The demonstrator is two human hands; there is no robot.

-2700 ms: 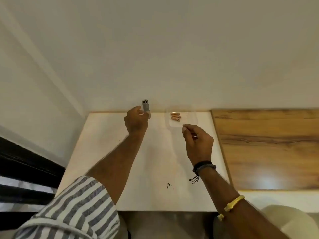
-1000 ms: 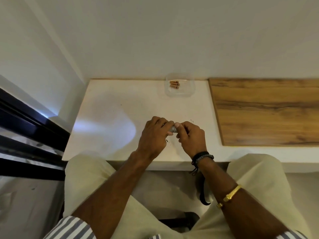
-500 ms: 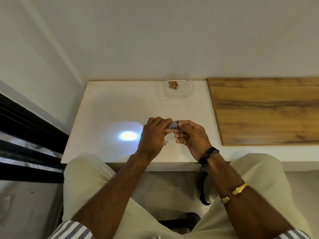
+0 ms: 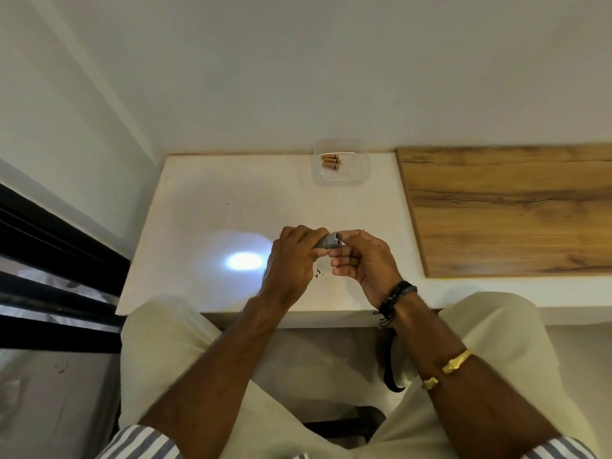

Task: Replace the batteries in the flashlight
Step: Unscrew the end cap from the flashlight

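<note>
**Both hands on the flashlight, working at its rear end**

The left hand is wrapped around the body of the grey flashlight, so only the rear part shows past its fingers. The right hand meets it there. Its thumb and forefinger pinch the rear end and its other fingers are curled loosely below. This looks like a brace-and-twist hold, one hand steadying the barrel while the other turns the end cap to reach the cells. Whether the cap has loosened at all cannot be told.

The lamp is lit. Its head points away from the right hand and throws a bright pool of light on the counter just beyond the left hand's knuckles.

Batteries lie together in a clear tub, well ahead of both hands and close to the wall. They are likely parked there to stop them rolling.

The counter is pale and smooth, with a few dark specks just under the hands. On the right hand's side it gives way to a wood-grain panel. A plain light wall rises behind, and a black frame runs along the far side of the left hand.
</note>
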